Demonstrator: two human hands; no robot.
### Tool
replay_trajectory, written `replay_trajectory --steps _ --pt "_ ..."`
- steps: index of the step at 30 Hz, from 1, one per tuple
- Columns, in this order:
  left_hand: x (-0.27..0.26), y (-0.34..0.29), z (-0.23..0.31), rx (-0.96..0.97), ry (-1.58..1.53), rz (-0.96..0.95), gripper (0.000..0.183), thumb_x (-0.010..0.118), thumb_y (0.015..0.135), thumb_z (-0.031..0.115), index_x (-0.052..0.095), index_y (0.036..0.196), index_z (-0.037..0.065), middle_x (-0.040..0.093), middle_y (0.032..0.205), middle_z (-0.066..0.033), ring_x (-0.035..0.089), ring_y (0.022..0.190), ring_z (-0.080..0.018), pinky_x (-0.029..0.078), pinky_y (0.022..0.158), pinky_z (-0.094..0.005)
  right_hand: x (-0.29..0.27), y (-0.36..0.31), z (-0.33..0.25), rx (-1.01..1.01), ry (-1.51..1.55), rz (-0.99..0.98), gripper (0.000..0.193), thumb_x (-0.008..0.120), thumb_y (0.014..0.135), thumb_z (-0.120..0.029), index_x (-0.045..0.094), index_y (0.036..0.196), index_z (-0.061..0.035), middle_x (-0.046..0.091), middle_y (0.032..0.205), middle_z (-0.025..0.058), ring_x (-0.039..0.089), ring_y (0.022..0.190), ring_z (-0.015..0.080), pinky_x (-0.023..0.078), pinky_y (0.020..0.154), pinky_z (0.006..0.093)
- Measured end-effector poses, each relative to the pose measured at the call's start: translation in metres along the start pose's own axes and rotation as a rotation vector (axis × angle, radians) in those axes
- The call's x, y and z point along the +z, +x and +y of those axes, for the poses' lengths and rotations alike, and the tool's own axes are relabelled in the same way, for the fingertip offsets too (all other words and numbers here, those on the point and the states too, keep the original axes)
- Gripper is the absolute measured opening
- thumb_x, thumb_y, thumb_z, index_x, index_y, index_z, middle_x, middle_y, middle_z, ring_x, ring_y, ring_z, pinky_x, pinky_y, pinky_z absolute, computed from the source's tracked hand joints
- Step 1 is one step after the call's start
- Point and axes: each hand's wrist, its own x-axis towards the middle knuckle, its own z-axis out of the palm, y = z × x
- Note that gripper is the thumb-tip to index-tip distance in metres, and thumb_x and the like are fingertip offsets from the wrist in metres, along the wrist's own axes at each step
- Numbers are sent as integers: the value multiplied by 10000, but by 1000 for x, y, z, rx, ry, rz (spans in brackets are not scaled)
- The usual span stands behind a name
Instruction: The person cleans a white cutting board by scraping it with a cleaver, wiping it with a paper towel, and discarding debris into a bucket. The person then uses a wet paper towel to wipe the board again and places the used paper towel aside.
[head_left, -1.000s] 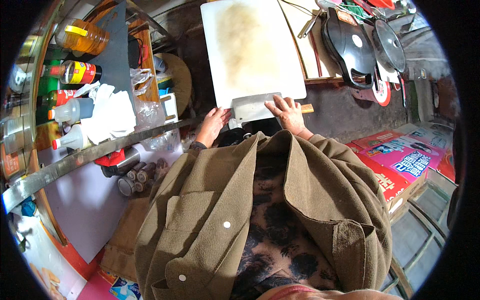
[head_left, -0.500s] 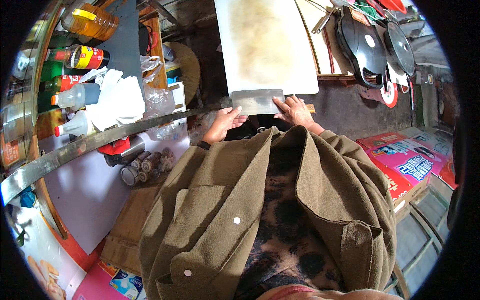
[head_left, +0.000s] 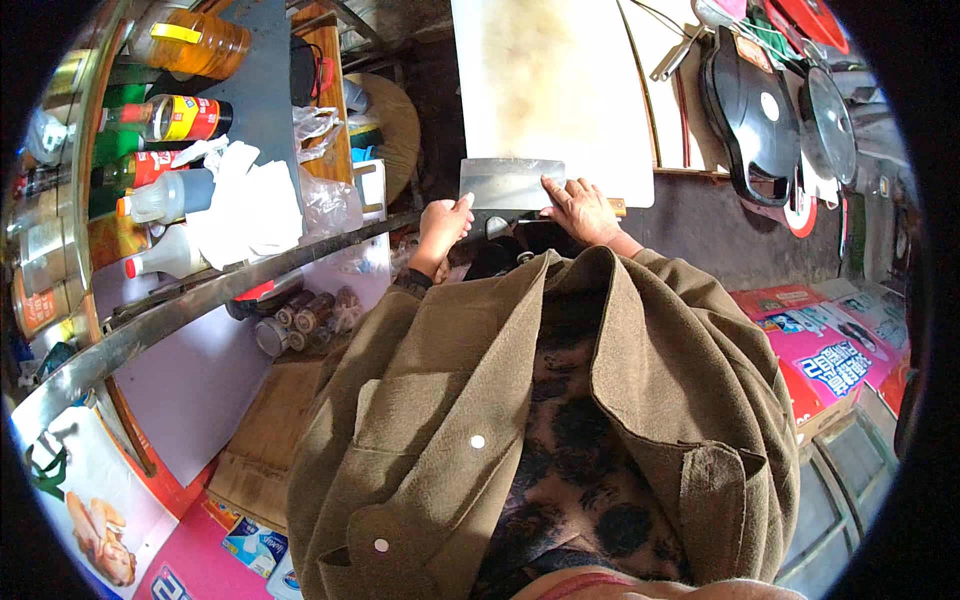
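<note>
cleaver point(head_left: 508, 182) runs crosswise, handle point(head_left: 619, 207) pointing right, left hand point(head_left: 445, 226) pinching its corner, right hand point(head_left: 586, 212) closed over handle.

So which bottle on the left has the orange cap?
The clear bottle of dark liquid; the pale bottle just below it in the picture has a red cap.

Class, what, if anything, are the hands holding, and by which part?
A rectangular metal cleaver: the right hand holds it where blade meets wooden handle; the left hand is at its near left corner, grip unclear.
</note>
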Motion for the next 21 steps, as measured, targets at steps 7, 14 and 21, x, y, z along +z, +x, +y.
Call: replay_trajectory --steps 7,14,21 --pt "1 27 27 -43 -23 16 478 635 945 454 632 705 41 580 606 -1 526 518 -94 430 504 -246 -8 33 20 24 -24 -72 662 509 966 -548 375 1517 -206 608 1052 150 573 1041 308 464 908 445" --pt "-1 75 48 -116 -47 36 487 645 937 443 603 635 63 611 591 -4 562 480 -104 453 457 -265 -22 68 35 94 -2 -156 690 472 973 -583 340 1540 -211 611 1128 166 570 1095 314 454 954 451" --pt "-8 115 79 -86 -114 51 457 663 936 403 578 621 84 586 578 0 521 453 -102 409 418 -257 -28 112 57 125 -3 -175 702 416 975 -616 340 1546 -215 619 1128 182 569 1114 313 454 961 446"
